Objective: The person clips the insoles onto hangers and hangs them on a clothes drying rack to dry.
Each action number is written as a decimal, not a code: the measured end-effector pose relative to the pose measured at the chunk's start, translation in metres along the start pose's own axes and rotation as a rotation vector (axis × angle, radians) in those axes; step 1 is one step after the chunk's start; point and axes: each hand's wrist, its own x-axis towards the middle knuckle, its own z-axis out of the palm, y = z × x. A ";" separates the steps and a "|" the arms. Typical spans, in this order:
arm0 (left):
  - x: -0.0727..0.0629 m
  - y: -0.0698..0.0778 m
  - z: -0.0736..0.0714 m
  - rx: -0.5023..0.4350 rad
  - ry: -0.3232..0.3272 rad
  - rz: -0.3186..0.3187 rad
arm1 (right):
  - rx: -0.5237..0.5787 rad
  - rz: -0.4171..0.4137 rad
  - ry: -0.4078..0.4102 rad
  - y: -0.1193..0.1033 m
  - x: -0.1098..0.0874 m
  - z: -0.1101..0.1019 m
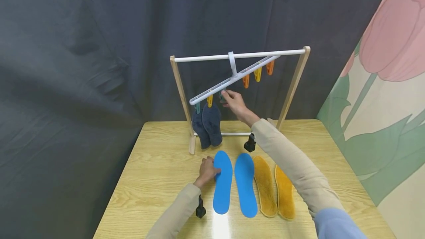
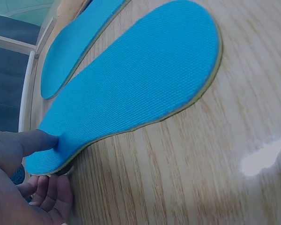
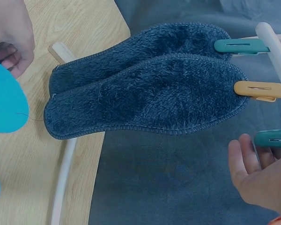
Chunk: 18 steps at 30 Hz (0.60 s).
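My left hand (image 1: 206, 172) pinches the far end of a bright blue insole (image 1: 223, 191) on the wooden table. In the left wrist view its thumb presses the top while the fingers curl under the edge. Up at the white clip hanger (image 1: 217, 87), my right hand (image 1: 236, 103) holds a green clip (image 3: 273, 138); the right wrist view shows fingers behind this clip, with the thumb hidden. Beside it hang two fuzzy dark blue insoles (image 3: 145, 96), one from a green clip (image 3: 241, 46), the other from a yellow clip (image 3: 260, 89).
The hanger hooks onto a white rail (image 1: 265, 54) between wooden posts. Orange clips (image 1: 245, 81) and a yellow clip (image 1: 257, 74) hang at its right. A second blue insole (image 1: 245, 187) and two fuzzy mustard insoles (image 1: 265, 187) lie on the table (image 1: 149, 180). A dark curtain (image 1: 99, 47) stands behind.
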 end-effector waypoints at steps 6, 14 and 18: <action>0.001 -0.001 -0.002 -0.065 -0.029 0.010 | -0.008 0.015 -0.006 -0.003 -0.001 -0.001; 0.003 0.007 -0.007 -0.099 -0.049 -0.011 | -0.002 0.032 -0.009 -0.005 0.000 -0.002; 0.005 0.008 -0.007 -0.096 -0.042 0.008 | 0.000 0.033 -0.010 -0.004 0.001 -0.002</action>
